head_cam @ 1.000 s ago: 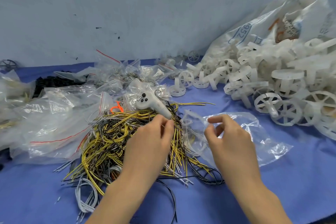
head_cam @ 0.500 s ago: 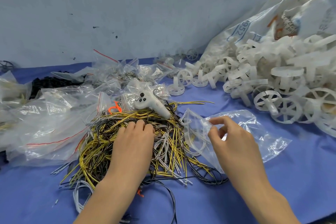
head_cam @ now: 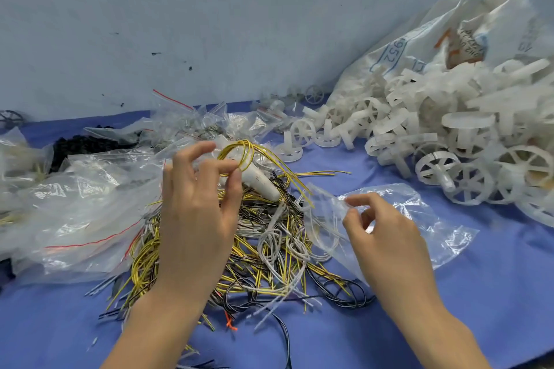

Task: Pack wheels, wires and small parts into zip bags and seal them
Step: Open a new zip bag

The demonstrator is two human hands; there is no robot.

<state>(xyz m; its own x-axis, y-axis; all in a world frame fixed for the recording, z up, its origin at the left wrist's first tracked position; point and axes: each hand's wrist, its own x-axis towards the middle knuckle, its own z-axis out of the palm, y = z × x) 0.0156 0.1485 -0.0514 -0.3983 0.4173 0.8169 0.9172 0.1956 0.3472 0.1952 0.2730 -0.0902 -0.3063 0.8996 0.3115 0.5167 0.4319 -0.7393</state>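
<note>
A tangled heap of yellow, black and white wires [head_cam: 269, 252] lies on the blue table in front of me. My left hand [head_cam: 198, 213] is raised above it and pinches a looped bundle of yellow wires [head_cam: 239, 153] between thumb and fingers. My right hand [head_cam: 386, 237] pinches the top edge of a clear zip bag [head_cam: 419, 225], whose mouth faces the wire heap. White plastic wheels [head_cam: 467, 177] are heaped at the right.
A white controller [head_cam: 260, 183] rests on the wire heap behind my left hand. Filled clear zip bags [head_cam: 84, 219] with red seal lines cover the left side. A large white sack [head_cam: 449, 39] spills wheels at the back right. Small black parts [head_cam: 81, 144] lie at the back left.
My left hand has risen off the heap with a loop of yellow wires pinched in it. My right hand keeps hold of the zip bag's edge and has shifted little.
</note>
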